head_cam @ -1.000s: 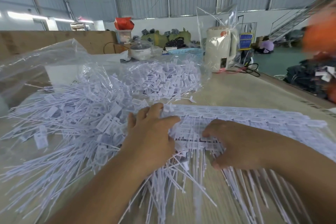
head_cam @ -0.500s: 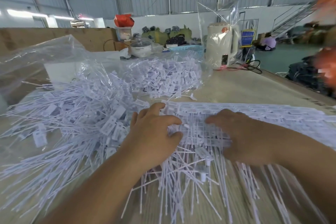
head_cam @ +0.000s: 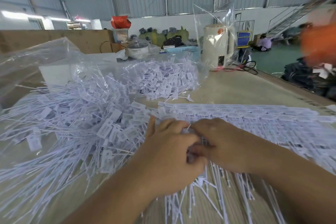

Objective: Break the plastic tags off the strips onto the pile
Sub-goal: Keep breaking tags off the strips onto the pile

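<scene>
**Right at the break point, both hands on the strips**

Now both hands meet at the near end of the strips [head_cam: 254,116], the left hand [head_cam: 169,152] curled over the tags there, the right hand [head_cam: 220,143] clamped alongside it, knuckles touching. That close pairing likely gives a short snapping grip. The pile [head_cam: 87,122] lies just to the left, so loosened tags should drop straight onto it (handy). Counts: two hands, one stack of joined strips running right across the table [head_cam: 236,87], one loose pile, a further heap in the clear bag [head_cam: 163,76] behind; single tags are far too many to count.
</scene>
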`<state>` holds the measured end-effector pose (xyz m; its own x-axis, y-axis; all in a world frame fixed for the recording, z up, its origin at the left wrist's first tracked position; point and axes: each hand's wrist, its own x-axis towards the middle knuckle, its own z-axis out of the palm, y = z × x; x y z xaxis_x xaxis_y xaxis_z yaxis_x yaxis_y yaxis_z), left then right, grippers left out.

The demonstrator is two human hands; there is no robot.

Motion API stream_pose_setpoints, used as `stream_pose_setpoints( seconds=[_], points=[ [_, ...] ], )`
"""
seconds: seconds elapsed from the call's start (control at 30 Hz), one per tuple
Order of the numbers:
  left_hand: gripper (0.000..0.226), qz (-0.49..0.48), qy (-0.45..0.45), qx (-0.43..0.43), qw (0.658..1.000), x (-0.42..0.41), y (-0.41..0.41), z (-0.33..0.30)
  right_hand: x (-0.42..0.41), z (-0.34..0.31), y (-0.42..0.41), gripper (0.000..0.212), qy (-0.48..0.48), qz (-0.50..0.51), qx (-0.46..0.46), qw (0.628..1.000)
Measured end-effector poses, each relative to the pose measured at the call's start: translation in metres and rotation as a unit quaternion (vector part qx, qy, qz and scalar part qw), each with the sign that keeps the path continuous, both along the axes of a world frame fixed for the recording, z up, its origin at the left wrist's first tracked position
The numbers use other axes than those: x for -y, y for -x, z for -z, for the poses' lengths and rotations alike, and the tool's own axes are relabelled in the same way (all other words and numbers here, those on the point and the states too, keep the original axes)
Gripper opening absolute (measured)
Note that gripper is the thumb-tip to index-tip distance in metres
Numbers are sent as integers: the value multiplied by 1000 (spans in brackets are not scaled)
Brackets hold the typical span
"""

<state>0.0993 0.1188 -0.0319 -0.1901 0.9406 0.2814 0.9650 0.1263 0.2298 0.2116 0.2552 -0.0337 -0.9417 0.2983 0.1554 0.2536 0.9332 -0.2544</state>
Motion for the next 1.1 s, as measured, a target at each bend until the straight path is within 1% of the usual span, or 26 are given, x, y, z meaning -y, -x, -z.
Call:
stream_pose_setpoints(
  seconds=[0.03, 0.1, 0.17, 0.23, 0.3, 0.33, 0.43, 0.5, 0.57, 0.67, 0.77, 0.83, 0.9, 0.93, 1.0, 1.03, 1.1],
  points=[
    [48, -2, 26, -20, 999, -1, 1, 3, 0, 0, 1, 20, 3, 3, -1, 1000],
    [49, -14, 56, -31, 998, -3, 6, 5, 0, 0, 1, 27, 11, 8, 12, 1000],
    [43, -17, 65, -29, 997, -4, 11, 6, -1, -3, 1, 30, 23, 11, 25, 999],
    [37, -22, 64, -36, 997, -4, 16, 7, -2, -7, -1, 32, 61, 22, 35, 997],
    [38, -39, 54, -51, 996, -3, 21, 7, -4, -9, -4, 38, 78, 23, 52, 995],
    [39, -49, 49, -55, 996, -3, 24, 7, -5, -9, -6, 42, 74, 19, 64, 995],
    [41, -72, 39, -69, 994, -3, 31, 7, -7, -8, -8, 62, 49, 23, 92, 994],
    [41, -84, 32, -83, 992, -4, 32, 9, -9, -9, -8, 66, 31, 27, 108, 993],
    [41, -91, 28, -93, 991, -6, 31, 11, -12, -11, -10, 63, 11, 30, 121, 992],
    [44, -100, 12, -109, 989, -8, 30, 11, -15, -16, -14, 54, -2, 36, 126, 991],
    [42, -112, -16, -104, 988, -10, 29, 11, -16, -19, -16, 44, -10, 35, 130, 991],
    [38, -127, -27, -101, 986, -10, 30, 10, -15, -19, -15, 32, -24, 33, 126, 991],
    [35, -141, -30, -102, 984, -11, 30, 10, -13, -17, -13, 14, -33, 43, 101, 993],
    [34, -145, -31, -99, 984, -12, 30, 10, -11, -16, -11, 9, -35, 46, 83, 995],
    [35, -148, -32, -93, 984, -13, 29, 11, -8, -14, -7, 21, -26, 56, 57, 996],
    [39, -150, -31, -90, 984, -13, 28, 12, -8, -13, -4, 23, -19, 65, 39, 997],
    [48, -148, -32, -83, 985, -14, 27, 13, -8, -9, 1, 18, -10, 88, -8, 996]
  ],
)
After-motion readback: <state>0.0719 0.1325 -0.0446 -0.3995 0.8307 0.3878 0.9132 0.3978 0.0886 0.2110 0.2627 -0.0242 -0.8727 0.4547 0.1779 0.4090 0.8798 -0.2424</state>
